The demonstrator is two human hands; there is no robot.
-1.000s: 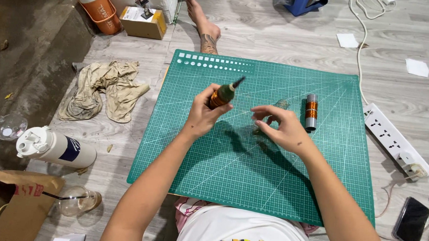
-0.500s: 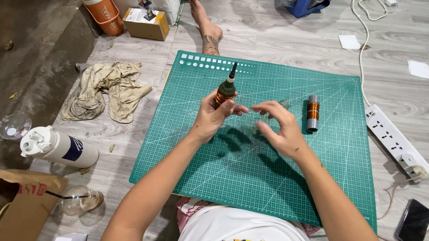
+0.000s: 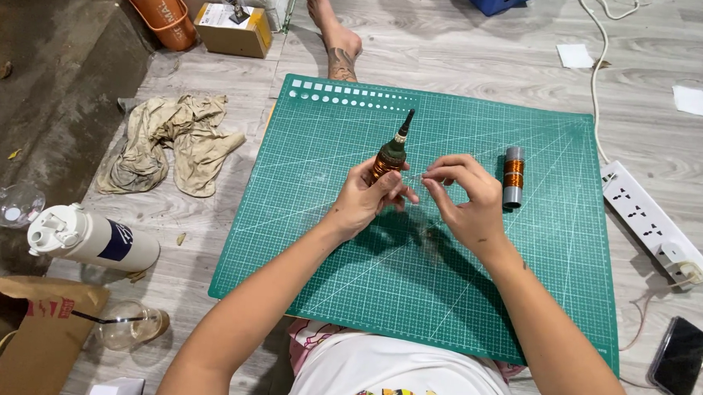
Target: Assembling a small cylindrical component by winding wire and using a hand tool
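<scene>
My left hand [image 3: 371,197] has its fingers wrapped around a small copper-wound coil tool [image 3: 391,154], held upright above the green cutting mat [image 3: 442,304]. My right hand [image 3: 466,201], just beside it, pinches its fingers narrow on a thin wire I can barely see; a grey-and-copper spool [image 3: 513,177] stands just beyond.

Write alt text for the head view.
A person's left hand holds a small copper-wound coil with a black tip above a green cutting mat, while the right hand pinches something fine beside it. A second coil stands on the mat to the right.
</scene>
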